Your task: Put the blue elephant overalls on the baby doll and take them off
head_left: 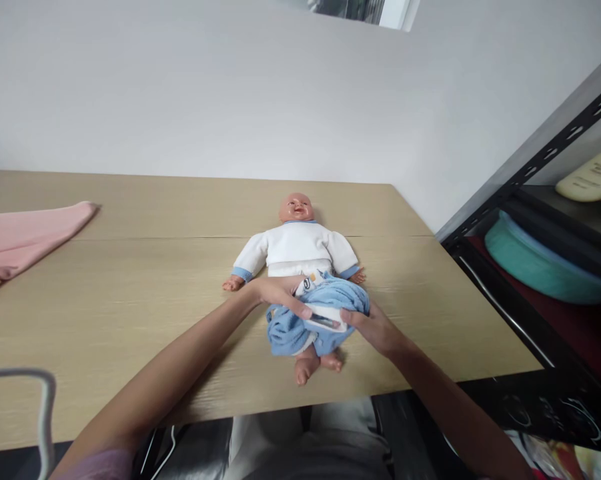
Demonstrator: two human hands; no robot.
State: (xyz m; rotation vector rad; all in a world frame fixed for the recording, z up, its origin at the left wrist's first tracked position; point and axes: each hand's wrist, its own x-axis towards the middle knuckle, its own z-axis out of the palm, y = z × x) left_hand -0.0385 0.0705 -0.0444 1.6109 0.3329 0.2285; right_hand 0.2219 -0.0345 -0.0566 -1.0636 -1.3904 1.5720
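A baby doll (297,243) in a white top with blue cuffs lies on its back, head toward the wall. Blue doll pants (337,293) are bunched over its hips and legs; its bare feet (307,368) stick out below. From the left side, my left hand (283,293) grips the pants, its thumb on the white waistband (325,319). My right hand (373,327) holds the same waistband at the other end, thumb on top. A narrow gap shows in the band between my thumbs. Some of my fingers are hidden by the cloth.
The wooden table (145,267) meets a white wall behind. A pink cloth (35,237) lies at the left, near a grey curved tube (45,400) in front. At the right, a black shelf (510,187) holds a teal basin (545,267) and a cream bottle (593,177).
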